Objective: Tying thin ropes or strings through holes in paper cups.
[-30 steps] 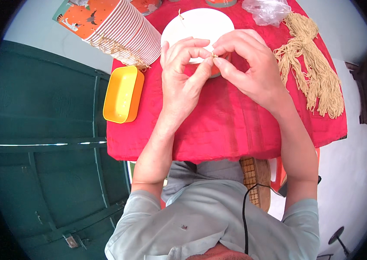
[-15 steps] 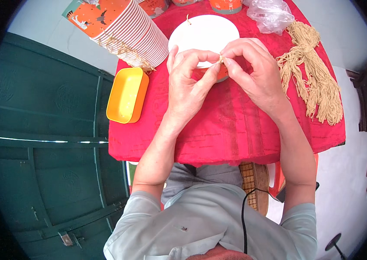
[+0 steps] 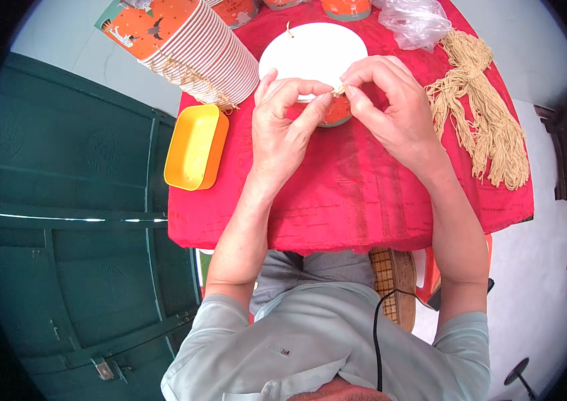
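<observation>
A round paper bucket (image 3: pixel 311 57), white inside with an orange printed wall, stands before me on the red-covered table. At its near rim, a short tan cord (image 3: pixel 338 91) is bunched in a small knot or loop. My left hand (image 3: pixel 281 130) pinches the cord's left side between thumb and forefinger. From the right, my right hand (image 3: pixel 396 113) pinches the same bit of cord with thumb and fingertips. Another cord end (image 3: pixel 289 30) sticks up at the bucket's far rim. Whether the cord passes through the wall is hidden by my fingers.
A leaning stack of nested paper buckets (image 3: pixel 213 57) with cords stands at left, above a yellow plastic tray (image 3: pixel 195 144). On the right lies a bundle of tan cords (image 3: pixel 487 113), with a clear plastic bag (image 3: pixel 417 23) behind it. More orange buckets (image 3: pixel 346 8) line the far side.
My left hand has shifted slightly left, and its fingertips are a little farther from my right ones. More of the cord knot and the bucket's orange wall shows between them.
</observation>
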Demonstrator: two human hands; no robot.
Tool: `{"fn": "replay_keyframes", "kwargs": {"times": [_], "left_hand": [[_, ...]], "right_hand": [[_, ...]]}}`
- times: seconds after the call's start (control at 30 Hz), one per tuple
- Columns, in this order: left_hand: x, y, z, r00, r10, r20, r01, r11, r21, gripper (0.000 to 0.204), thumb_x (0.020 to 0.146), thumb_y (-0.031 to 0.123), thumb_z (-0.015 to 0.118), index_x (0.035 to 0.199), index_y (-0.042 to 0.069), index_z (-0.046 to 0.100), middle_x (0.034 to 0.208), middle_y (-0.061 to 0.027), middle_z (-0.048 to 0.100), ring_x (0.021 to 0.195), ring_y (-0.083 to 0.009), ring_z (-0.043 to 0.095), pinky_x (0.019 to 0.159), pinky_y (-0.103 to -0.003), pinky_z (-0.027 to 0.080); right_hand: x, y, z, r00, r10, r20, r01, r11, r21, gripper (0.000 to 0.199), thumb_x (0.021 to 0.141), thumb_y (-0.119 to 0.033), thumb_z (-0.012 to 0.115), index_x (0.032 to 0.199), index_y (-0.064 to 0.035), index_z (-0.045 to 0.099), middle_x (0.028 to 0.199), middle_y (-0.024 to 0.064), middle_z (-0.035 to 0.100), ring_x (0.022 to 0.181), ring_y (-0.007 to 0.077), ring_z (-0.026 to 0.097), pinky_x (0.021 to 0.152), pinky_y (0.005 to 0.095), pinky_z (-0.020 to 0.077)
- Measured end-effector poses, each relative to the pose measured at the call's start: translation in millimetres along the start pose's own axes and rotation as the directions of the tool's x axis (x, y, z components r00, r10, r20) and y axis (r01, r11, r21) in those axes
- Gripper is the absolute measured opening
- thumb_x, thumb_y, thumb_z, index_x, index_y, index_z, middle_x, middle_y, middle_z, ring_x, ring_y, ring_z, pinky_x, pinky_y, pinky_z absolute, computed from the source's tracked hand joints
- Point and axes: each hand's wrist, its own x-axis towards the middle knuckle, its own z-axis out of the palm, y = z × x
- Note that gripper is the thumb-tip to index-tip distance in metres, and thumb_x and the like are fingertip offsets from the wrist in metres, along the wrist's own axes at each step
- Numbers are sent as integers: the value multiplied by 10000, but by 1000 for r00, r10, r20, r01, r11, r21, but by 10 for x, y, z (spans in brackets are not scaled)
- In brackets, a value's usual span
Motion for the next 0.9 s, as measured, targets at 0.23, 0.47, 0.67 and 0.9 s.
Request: {"fn": "replay_keyframes", "kwargs": {"times": [0.23, 0.47, 0.67, 0.9], "left_hand": [[2, -37, 17, 999, -16, -32, 14, 999, -47, 65, 1052, 163, 753, 1047, 99, 764, 1009, 2, 800, 986, -175, 753, 1311, -554, 303], [-30, -31, 72, 988, -132, -84, 120, 983, -136, 48, 1049, 118, 741, 1044, 75, 720, 986, -18, 790, 968, -204, 736, 1282, -539, 340], [-29, -40, 56, 997, -51, -52, 51, 999, -1, 108, 1105, 114, 697, 1138, 12, 702, 1044, -42, 756, 1004, -111, 731, 913, -290, 580], [-16, -61, 98, 993, -58, -104, 61, 998, 26, 108, 1101, 114, 697, 1134, 11, 700, 1017, -41, 771, 970, -111, 732, 885, -294, 585]], "right_hand": [[4, 0, -12, 1000, -30, 1, 30, 999, -39, 128, 905, -18, 748, 976, -33, 643, 997, 100, 720, 985, 303, 686, 870, 439, 567], [4, -20, -15, 999, -37, 32, 39, 997, -69, 150, 884, 4, 738, 963, -35, 616, 1032, 107, 724, 1010, 319, 692, 889, 445, 573], [0, -12, -49, 996, -35, 77, 37, 999, -23, 168, 852, 26, 720, 930, -30, 581, 1119, 132, 742, 1123, 347, 701, 972, 461, 574], [2, 3, -76, 988, -49, 149, 58, 996, -60, 166, 847, 27, 709, 918, -27, 569, 1211, 164, 749, 1328, 391, 661, 1101, 494, 548]]}}
